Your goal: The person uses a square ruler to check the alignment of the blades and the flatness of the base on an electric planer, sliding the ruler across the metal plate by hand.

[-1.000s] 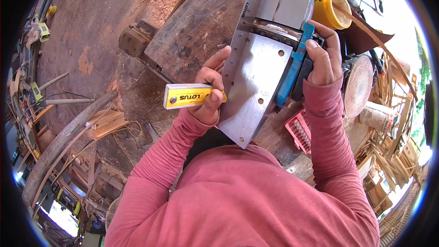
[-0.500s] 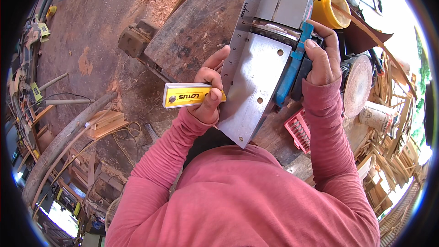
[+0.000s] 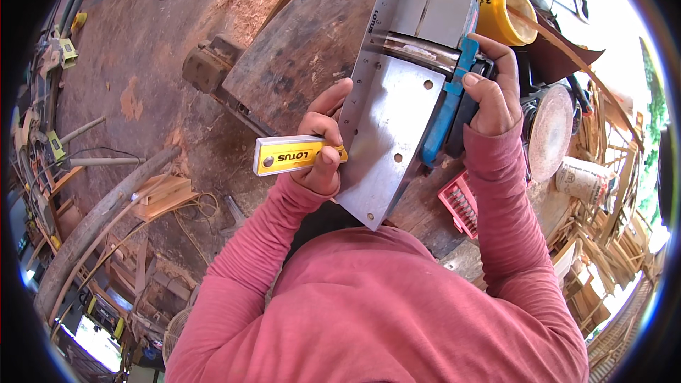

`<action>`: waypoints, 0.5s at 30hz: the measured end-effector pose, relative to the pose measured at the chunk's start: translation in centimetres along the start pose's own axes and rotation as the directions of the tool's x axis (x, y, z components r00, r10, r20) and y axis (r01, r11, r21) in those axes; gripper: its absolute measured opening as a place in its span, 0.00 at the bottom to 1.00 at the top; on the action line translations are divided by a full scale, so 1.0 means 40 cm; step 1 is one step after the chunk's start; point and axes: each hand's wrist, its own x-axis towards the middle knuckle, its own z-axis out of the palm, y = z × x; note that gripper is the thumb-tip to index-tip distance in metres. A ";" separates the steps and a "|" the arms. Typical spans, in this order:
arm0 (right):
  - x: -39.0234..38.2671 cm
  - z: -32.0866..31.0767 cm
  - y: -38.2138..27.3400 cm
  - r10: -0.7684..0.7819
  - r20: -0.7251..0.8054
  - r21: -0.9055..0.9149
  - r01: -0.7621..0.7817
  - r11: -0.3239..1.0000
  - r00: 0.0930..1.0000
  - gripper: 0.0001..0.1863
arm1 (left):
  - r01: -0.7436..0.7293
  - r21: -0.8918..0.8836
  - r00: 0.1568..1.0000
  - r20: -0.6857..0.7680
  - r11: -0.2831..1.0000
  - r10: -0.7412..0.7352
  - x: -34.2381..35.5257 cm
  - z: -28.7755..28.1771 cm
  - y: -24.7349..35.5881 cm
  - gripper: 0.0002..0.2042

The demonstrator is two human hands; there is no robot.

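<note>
An electric hand planer (image 3: 408,117) lies upside down in front of me, its flat metal sole facing up and its blue body along the right side. Between the two sole plates shows the cutter drum (image 3: 420,52). My left hand (image 3: 323,128) is closed on a try square (image 3: 287,155) by its yellow and silver stock. The square's steel blade stands on edge along the left side of the sole, crossing the drum. With fingers bent around the planer's blue and black side next to the drum, my right hand (image 3: 496,96) grips it; part of those fingers is hidden.
A worn wooden worktop (image 3: 298,35) lies beneath. To the right are a yellow tub (image 3: 504,18) with a stick across it, a round disc (image 3: 550,132), a red case of bits (image 3: 460,206) and scrap wood (image 3: 610,227). A vise-like metal block (image 3: 206,64) sits left.
The cutter drum has turned and shows a smoother, brighter face. The planer, the square and my right hand have shifted slightly left.
</note>
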 end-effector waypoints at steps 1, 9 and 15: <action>0.001 0.000 0.000 -0.018 0.007 0.000 0.018 1.000 1.000 0.09 | -0.009 0.043 1.000 0.000 0.999 0.009 0.000 -0.003 0.004 0.22; 0.023 -0.017 -0.047 0.452 0.137 0.170 -0.470 0.866 0.882 0.10 | -0.022 0.251 0.992 0.123 0.968 -0.009 0.014 0.054 0.110 0.28; 0.018 -0.018 -0.050 0.434 0.167 0.150 -0.457 0.877 0.886 0.23 | -0.043 0.343 0.962 0.267 0.938 -0.053 0.019 0.054 0.115 0.29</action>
